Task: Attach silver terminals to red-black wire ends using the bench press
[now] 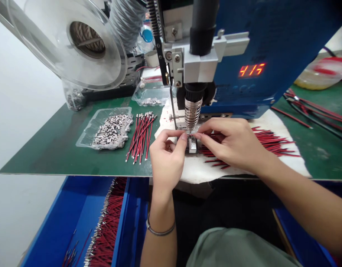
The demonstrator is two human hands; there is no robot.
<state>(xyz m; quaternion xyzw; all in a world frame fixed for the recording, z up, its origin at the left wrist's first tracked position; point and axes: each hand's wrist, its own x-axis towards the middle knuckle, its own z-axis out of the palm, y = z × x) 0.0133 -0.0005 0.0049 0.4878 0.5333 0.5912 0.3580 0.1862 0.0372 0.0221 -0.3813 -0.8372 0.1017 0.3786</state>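
Observation:
My left hand [168, 155] is closed in a pinch, thumb against forefinger, at the left of a small metal holder [192, 145]; whatever lies between those fingertips is too small to make out. From the right, my right hand [228, 139] pinches at the same spot, where a thin bit of red wire shows at its fingertips. Straight above the fingertips stands the soldering iron [192, 111] with a spring-like metal sleeve, its tip pointing down. Loose red-and-black wires [271, 142] lie on a white cloth [191, 168], partly under my right hand.
Left on the green table [48, 148] are a clear tray [85, 133] of small metal connectors and a pile of wires with metal ends [141, 135]. A blue machine [243, 44] with a red number display stands behind. Below, a blue bin [62, 207] holds many wires.

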